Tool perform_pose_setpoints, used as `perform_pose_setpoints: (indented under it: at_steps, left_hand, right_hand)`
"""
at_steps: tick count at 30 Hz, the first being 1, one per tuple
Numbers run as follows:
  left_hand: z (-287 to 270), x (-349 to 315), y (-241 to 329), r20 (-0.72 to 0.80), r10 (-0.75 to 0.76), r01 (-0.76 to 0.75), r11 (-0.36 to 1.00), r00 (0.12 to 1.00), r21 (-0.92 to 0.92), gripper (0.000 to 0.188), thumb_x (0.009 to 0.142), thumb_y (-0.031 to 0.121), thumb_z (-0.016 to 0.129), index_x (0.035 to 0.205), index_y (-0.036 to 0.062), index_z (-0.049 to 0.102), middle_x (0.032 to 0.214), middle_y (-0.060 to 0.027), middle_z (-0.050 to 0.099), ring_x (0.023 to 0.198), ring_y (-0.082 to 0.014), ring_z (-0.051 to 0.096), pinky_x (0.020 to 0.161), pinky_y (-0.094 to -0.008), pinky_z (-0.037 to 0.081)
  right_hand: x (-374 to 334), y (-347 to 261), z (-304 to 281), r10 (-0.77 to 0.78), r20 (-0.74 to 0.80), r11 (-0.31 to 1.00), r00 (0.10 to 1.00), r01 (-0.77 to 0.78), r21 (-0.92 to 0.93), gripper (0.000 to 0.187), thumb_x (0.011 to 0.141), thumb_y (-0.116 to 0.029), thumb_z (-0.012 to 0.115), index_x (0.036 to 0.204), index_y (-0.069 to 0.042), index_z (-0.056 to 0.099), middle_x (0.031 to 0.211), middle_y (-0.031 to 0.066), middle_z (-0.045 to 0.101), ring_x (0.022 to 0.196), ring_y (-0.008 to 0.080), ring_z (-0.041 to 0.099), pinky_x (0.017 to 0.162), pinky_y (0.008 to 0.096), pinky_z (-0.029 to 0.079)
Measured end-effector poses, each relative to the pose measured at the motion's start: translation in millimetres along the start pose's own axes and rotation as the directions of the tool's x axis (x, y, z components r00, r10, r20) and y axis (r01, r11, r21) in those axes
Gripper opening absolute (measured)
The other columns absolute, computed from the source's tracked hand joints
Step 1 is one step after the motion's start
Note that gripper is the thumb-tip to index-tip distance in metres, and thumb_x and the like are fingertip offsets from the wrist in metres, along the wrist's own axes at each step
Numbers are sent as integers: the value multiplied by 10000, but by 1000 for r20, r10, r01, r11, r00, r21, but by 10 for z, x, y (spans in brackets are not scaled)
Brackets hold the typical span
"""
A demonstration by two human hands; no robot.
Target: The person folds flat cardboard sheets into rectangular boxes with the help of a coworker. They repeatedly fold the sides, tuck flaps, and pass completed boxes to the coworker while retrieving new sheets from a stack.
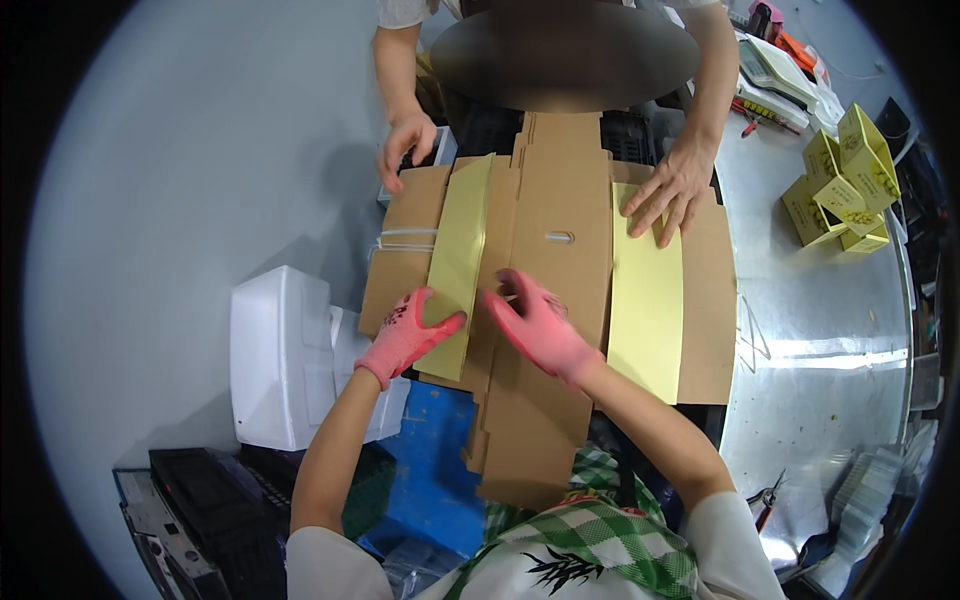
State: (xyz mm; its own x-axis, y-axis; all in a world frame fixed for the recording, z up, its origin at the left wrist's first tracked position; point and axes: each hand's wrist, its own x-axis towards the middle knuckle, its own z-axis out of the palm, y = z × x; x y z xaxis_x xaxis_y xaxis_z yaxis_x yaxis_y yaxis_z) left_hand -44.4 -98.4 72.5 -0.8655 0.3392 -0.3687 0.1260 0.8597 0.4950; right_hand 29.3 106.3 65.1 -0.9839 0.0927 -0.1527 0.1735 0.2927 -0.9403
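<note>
Checked cloth (635,545) sits nearest; my left hand (412,333) spreads wide over the left edge of a yellow panel (463,230); my right hand (545,325), thumb and fingers parted, overhangs bare cardboard (555,195).

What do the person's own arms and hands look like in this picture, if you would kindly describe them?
The left hand and right hand wear pink gloves, paler near the wrists and deeper pink farther forward. A dark marking shows on the back of the left one. The forearms are bare, below short white sleeves.
</note>
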Motion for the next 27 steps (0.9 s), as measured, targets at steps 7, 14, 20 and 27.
perform_pose_setpoints:
  at_steps: [7,14,20,27]
  left_hand:
    - [-63,-72,-70,64,52,-46,995,997,-83,823,850,490,653,1437,30,307,1430,-197,391,1334,-311,375,1072,-369,338]
    - [-31,-125,0,62,127,-120,986,990,-114,871,844,397,700,1485,45,227,1458,-210,351,1369,-313,329,1092,-365,315]
    - [-536,-321,-536,-524,-221,226,972,823,-55,677,874,272,673,1411,10,356,1397,-186,426,1280,-314,415,1036,-375,373]
    - [269,-146,49,-451,264,-212,964,853,163,569,817,277,731,1256,6,491,1259,-205,533,1147,-343,526,971,-407,423]
  right_hand:
    - [620,268,549,135,260,929,956,-213,302,703,940,-574,385,1243,50,498,1191,218,577,1166,318,513,1011,379,372]
    - [689,503,655,-2,194,922,981,-74,380,676,951,-542,387,1243,60,487,1218,226,573,1200,328,501,1016,369,365]
    - [590,235,453,270,217,902,938,-325,284,506,931,-432,475,1072,50,530,984,173,596,890,259,529,833,377,440]
    - [588,292,323,285,232,886,930,-348,306,448,939,-382,497,1049,48,560,817,126,584,786,222,545,740,354,450]
